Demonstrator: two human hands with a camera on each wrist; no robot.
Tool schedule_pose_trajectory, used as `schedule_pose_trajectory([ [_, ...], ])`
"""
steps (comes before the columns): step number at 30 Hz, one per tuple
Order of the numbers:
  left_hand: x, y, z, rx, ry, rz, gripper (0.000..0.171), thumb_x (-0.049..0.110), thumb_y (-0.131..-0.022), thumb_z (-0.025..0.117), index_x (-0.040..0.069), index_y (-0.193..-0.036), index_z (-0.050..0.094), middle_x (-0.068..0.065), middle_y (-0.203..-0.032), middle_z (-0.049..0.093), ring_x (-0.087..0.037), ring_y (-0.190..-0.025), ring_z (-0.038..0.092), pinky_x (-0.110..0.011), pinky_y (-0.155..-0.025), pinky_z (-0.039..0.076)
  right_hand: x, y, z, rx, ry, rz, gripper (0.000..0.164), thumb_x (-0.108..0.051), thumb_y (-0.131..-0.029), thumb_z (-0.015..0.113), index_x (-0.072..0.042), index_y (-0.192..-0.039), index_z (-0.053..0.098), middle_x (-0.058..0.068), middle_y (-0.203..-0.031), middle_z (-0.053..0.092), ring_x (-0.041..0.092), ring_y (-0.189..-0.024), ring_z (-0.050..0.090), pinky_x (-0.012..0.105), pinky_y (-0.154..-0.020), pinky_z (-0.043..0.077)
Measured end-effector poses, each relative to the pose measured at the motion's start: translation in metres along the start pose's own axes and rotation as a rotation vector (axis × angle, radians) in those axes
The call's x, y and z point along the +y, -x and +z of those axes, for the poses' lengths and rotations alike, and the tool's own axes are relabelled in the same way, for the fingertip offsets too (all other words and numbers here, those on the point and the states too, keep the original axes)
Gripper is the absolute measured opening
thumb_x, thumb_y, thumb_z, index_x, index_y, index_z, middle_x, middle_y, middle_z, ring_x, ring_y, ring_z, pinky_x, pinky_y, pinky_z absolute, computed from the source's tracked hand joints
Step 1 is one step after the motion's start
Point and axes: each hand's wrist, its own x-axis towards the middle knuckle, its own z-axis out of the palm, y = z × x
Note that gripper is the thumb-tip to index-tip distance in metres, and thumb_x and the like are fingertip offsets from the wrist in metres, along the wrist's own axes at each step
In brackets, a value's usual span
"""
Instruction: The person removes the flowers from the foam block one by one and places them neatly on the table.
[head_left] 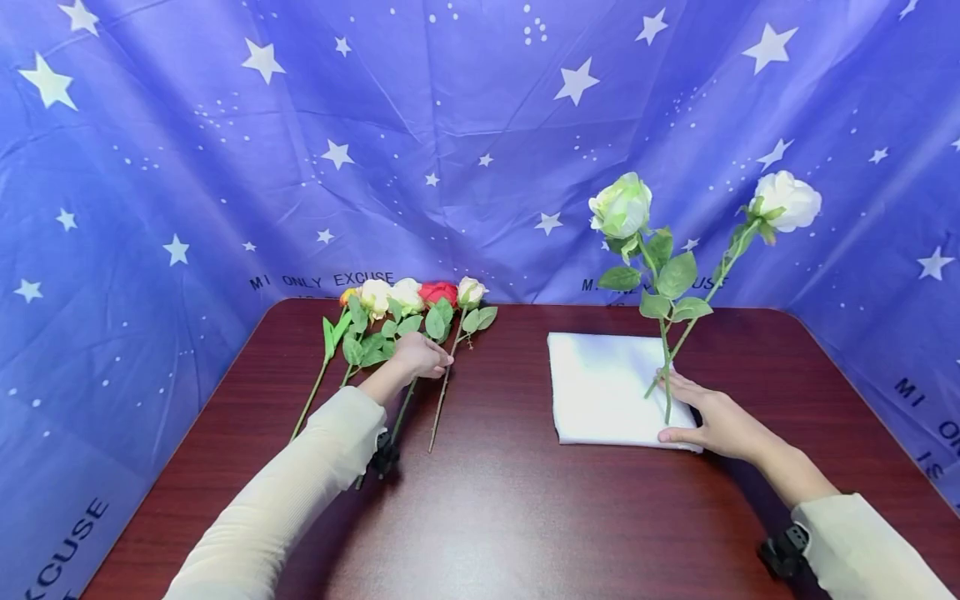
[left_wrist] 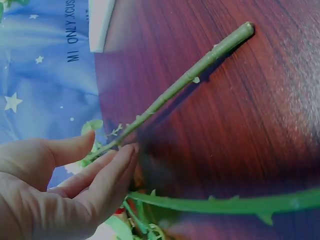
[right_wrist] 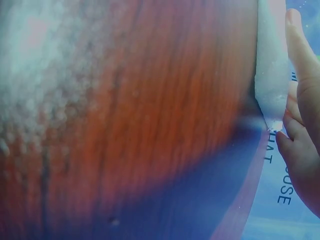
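My left hand [head_left: 422, 357] is at the stem of a pale rose [head_left: 471, 292], the rightmost of a row of artificial flowers lying on the table. In the left wrist view, the thumb and fingers [left_wrist: 117, 170] are apart, with the fingertips beside the thorny green stem [left_wrist: 187, 77]. My right hand [head_left: 723, 425] rests on the right edge of a white foam block [head_left: 603, 392], fingers extended. A green-white rose [head_left: 621, 206] and a white rose [head_left: 787, 202] stand in the block, their stems crossing near its right side; the white one leans right.
A red rose [head_left: 438, 293], cream and white roses and an orange bloom [head_left: 348, 297] lie at the back left of the dark wooden table [head_left: 495, 500]. A green leafy stem [head_left: 311, 400] lies farthest left. A blue starry curtain [head_left: 465, 125] hangs behind the table.
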Motion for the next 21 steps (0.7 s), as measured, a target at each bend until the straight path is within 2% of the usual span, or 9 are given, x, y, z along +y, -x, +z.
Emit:
schedule_pose_trajectory([
  [5, 0.004, 0.004, -0.002, 0.074, -0.164, 0.042, 0.018, 0.006, -0.083, 0.073, -0.003, -0.099, 0.073, -0.019, -0.098, 0.074, -0.005, -0.054, 0.064, -0.018, -0.063, 0.061, 0.001, 0.000, 0.001, -0.002, 0.000, -0.001, 0.078, -0.039, -0.068, 0.083, 0.002, -0.130, 0.057, 0.031, -0.135, 0.053, -0.006, -0.137, 0.023, -0.012, -0.101, 0.006],
  [8, 0.007, 0.008, -0.001, 0.107, -0.255, 0.094, 0.017, 0.012, -0.083, 0.075, 0.000, -0.096, 0.074, -0.015, -0.086, 0.076, -0.008, -0.054, 0.066, -0.018, -0.060, 0.059, 0.001, 0.001, 0.002, 0.005, -0.004, -0.007, 0.078, -0.039, -0.068, 0.083, 0.002, -0.129, 0.058, 0.031, -0.134, 0.054, -0.011, -0.134, 0.020, -0.012, -0.100, 0.007],
  [11, 0.011, 0.013, 0.000, 0.137, -0.340, 0.162, 0.018, 0.017, -0.084, 0.073, 0.004, -0.096, 0.075, -0.013, -0.083, 0.076, -0.017, -0.070, 0.072, -0.025, -0.071, 0.060, 0.002, 0.002, 0.003, 0.014, -0.006, -0.014, 0.077, -0.039, -0.067, 0.083, 0.002, -0.128, 0.058, 0.031, -0.133, 0.054, -0.016, -0.132, 0.016, -0.013, -0.100, 0.007],
  [13, 0.014, 0.016, 0.002, 0.153, -0.377, 0.218, 0.019, 0.020, -0.084, 0.072, 0.005, -0.097, 0.076, -0.012, -0.092, 0.076, -0.023, -0.088, 0.072, -0.031, -0.085, 0.058, 0.002, 0.002, 0.003, 0.020, -0.007, -0.017, 0.077, -0.039, -0.067, 0.084, 0.001, -0.128, 0.059, 0.031, -0.133, 0.054, -0.017, -0.132, 0.016, -0.012, -0.100, 0.007],
  [16, 0.020, 0.018, 0.007, 0.154, -0.388, 0.272, 0.020, 0.021, -0.084, 0.071, 0.006, -0.098, 0.076, -0.013, -0.098, 0.075, -0.026, -0.098, 0.069, -0.037, -0.093, 0.055, 0.003, 0.002, 0.003, 0.020, -0.010, -0.016, 0.077, -0.038, -0.067, 0.084, 0.001, -0.128, 0.058, 0.032, -0.133, 0.054, -0.018, -0.132, 0.015, -0.012, -0.100, 0.006],
  [21, 0.028, 0.014, 0.021, 0.113, -0.311, 0.329, 0.022, 0.020, -0.085, 0.072, 0.006, -0.101, 0.075, -0.011, -0.091, 0.077, -0.022, -0.086, 0.071, -0.029, -0.081, 0.057, 0.003, 0.002, 0.003, 0.020, -0.006, -0.010, 0.077, -0.039, -0.068, 0.083, 0.001, -0.128, 0.058, 0.032, -0.133, 0.054, -0.012, -0.134, 0.020, -0.012, -0.100, 0.007],
])
